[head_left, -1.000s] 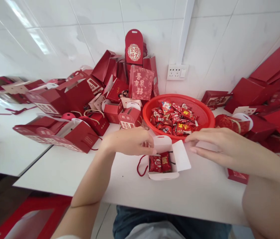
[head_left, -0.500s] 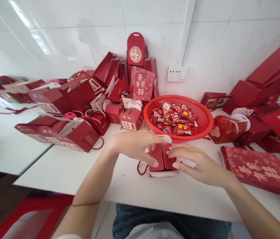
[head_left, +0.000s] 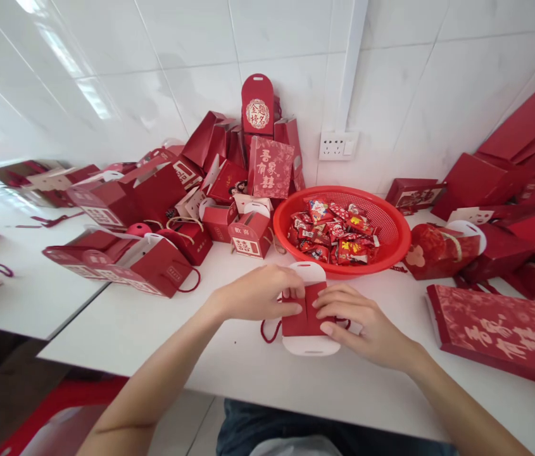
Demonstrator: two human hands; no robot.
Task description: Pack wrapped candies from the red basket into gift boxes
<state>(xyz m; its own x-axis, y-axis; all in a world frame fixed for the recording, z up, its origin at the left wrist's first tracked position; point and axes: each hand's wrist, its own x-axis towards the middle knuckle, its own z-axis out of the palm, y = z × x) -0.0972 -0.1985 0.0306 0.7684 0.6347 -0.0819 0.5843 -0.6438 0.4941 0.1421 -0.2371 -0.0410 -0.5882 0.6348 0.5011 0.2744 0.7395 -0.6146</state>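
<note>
A small red box (head_left: pixel 312 324) with dark red cord loops lies on the white table in front of me. Its two red top flaps are folded inward, and rounded white-lined flaps stick out at its far and near ends. My left hand (head_left: pixel 267 292) rests on the left flap with its fingers curled and the thumb on the box. On the right flap, my right hand (head_left: pixel 359 320) lies with its fingers spread. Just behind the box stands a red plastic basket (head_left: pixel 393 237) holding several wrapped packets (head_left: pixel 336 231).
Assembled red boxes (head_left: pixel 151 263) crowd the left and back of the white table (head_left: pixel 233 370). More red boxes (head_left: pixel 480 183) are piled at the right, near a flat patterned box (head_left: pixel 499 329). A socket (head_left: pixel 338 145) is on the tiled wall.
The near flap of the box has folded outward and now lies toward me. Both hands have shifted slightly on the top flaps. The camera view has moved a little.
</note>
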